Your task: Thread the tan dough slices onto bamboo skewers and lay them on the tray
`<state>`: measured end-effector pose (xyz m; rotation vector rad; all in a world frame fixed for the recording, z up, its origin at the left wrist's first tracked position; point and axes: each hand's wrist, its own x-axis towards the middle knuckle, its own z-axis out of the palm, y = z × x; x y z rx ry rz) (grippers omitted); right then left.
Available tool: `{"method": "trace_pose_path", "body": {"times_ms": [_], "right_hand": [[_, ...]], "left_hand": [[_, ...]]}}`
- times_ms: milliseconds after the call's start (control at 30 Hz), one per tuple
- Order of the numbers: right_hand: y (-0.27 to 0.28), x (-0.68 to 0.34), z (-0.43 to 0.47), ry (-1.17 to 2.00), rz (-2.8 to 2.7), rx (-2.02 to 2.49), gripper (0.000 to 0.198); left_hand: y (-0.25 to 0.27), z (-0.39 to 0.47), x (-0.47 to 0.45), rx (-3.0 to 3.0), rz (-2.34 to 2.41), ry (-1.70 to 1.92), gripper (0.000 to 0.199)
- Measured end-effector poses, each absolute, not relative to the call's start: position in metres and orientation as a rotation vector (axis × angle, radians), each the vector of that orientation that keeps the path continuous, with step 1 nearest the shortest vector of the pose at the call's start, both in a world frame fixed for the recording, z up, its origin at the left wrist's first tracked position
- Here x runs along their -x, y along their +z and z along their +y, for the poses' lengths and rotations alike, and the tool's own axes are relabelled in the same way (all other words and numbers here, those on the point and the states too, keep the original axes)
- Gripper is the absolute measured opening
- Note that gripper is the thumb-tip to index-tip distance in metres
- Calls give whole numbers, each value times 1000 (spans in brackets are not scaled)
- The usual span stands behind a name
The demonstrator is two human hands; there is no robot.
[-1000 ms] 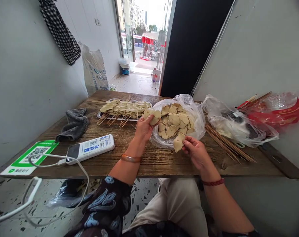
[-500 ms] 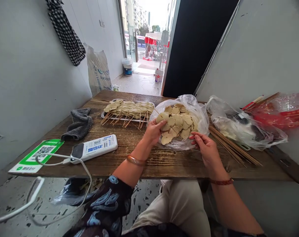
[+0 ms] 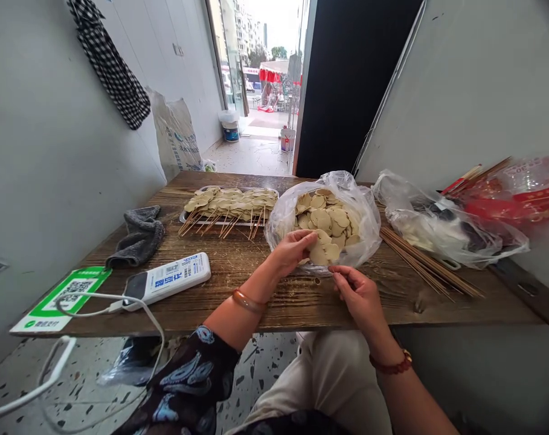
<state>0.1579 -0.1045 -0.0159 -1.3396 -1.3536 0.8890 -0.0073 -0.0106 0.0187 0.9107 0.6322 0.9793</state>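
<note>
My left hand pinches a few thin, round, tan slices between thumb and fingers, in front of an open clear plastic bag. Many more loose slices fill the bag. Just below and right of the held slices, my right hand has thumb and forefinger pressed together; what they grip is too small to make out. To the left, a tray bears skewered slices in a heap, their bamboo sticks pointing toward me.
Loose bamboo skewers lie right of the bag, beside another plastic bag and a red bag. A grey cloth, a white power bank with a cable and a green QR card occupy the wooden table's left side.
Both hands have come down toward me, the left also rightward and the right leftward, so they now meet at the held slices. The right fingers have closed to a pinch.
</note>
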Motion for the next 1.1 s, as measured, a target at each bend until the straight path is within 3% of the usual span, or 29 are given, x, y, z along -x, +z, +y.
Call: {"method": "trace_pose_path", "body": {"times_ms": [800,1100], "right_hand": [[-29,-156,-111,710,-1332,1345,26],[-33,-154,-109,633,-928,1324,37]], "left_hand": [[17,-21,-7,-1005,761,900,39],[26,3,27,-966,837,1295,37]]}}
